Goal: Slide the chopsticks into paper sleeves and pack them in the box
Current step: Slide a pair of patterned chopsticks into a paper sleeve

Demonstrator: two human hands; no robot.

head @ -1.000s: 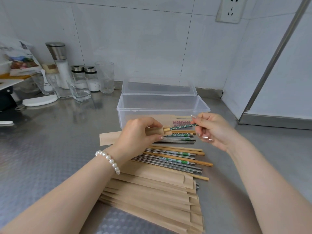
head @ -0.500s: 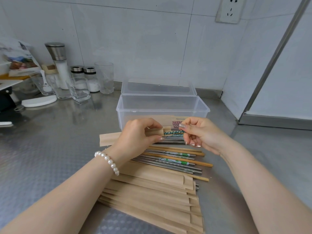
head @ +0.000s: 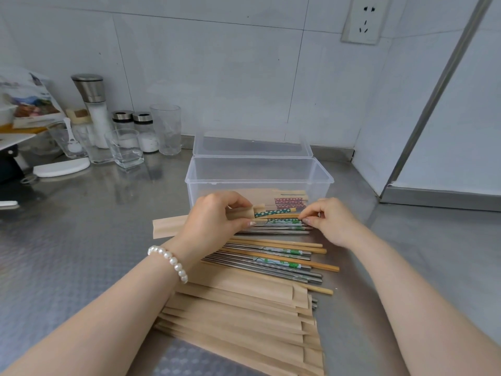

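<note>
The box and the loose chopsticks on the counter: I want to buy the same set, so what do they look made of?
The box looks like clear, glossy plastic: its contents show through the wall. Some loose chopsticks are shiny grey, probably steel; others are pale matt tan, probably bamboo or wood.

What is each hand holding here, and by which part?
Left hand pinches the paper sleeve at its open mouth; right hand pinches the green-patterned chopsticks at their outer end.

Box (head: 259, 173) behind loose chopsticks (head: 273, 257); sleeve stack (head: 238, 316) nearest
</note>
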